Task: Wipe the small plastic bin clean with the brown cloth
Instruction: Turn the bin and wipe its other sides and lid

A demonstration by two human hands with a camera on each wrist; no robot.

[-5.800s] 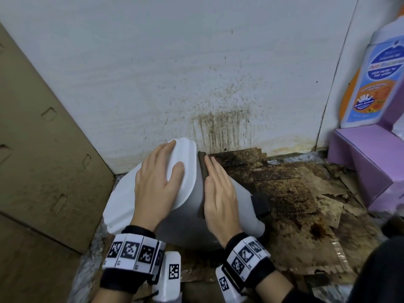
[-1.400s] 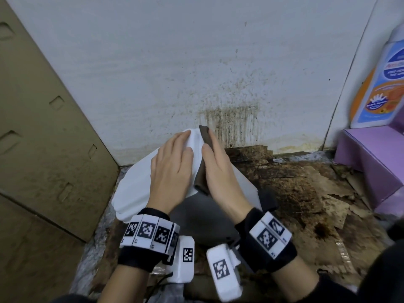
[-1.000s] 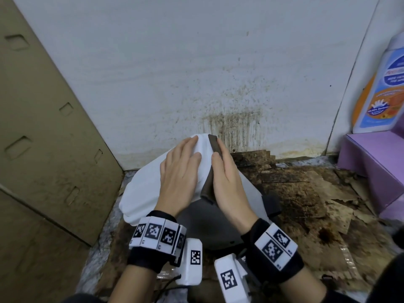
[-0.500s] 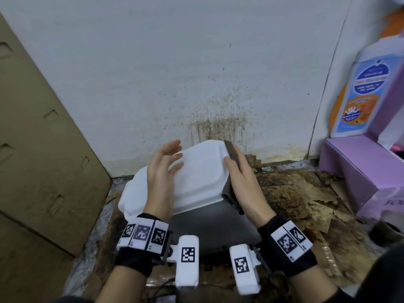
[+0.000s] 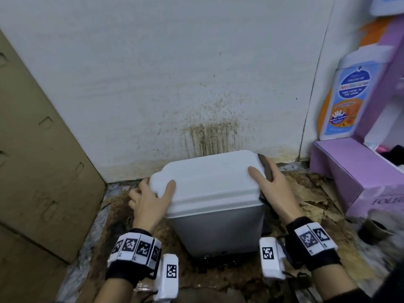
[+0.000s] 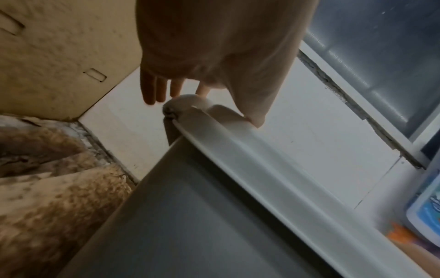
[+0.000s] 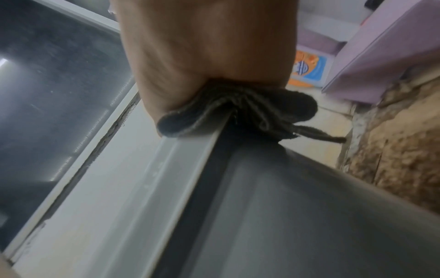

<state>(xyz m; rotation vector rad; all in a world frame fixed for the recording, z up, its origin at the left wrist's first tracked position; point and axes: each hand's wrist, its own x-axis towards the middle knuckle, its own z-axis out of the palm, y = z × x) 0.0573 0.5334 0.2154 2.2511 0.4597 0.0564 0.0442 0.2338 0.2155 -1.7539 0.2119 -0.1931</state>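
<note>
The small bin (image 5: 218, 228) stands upright on the floor by the wall, with a grey body and a white lid (image 5: 209, 178). My left hand (image 5: 150, 200) holds the lid's left corner, thumb on top and fingers down its side; the left wrist view shows the left hand (image 6: 214, 47) at that corner of the lid (image 6: 262, 159). My right hand (image 5: 273, 186) presses the brown cloth (image 5: 265, 169) against the lid's right edge, thumb on top. In the right wrist view the cloth (image 7: 238, 111) is bunched under my palm (image 7: 209, 47) over the bin's rim (image 7: 190, 169).
A cardboard sheet (image 5: 43, 149) leans at the left. The white wall (image 5: 209, 136) behind the bin is stained brown. A purple box (image 5: 354, 171) and a soap bottle (image 5: 347, 95) stand at the right. Torn brown paper (image 5: 306, 193) covers the floor.
The bin has turned from tilted leftward to upright and square to me. My hands have spread from the lid's middle to its left and right edges, the cloth staying under the right.
</note>
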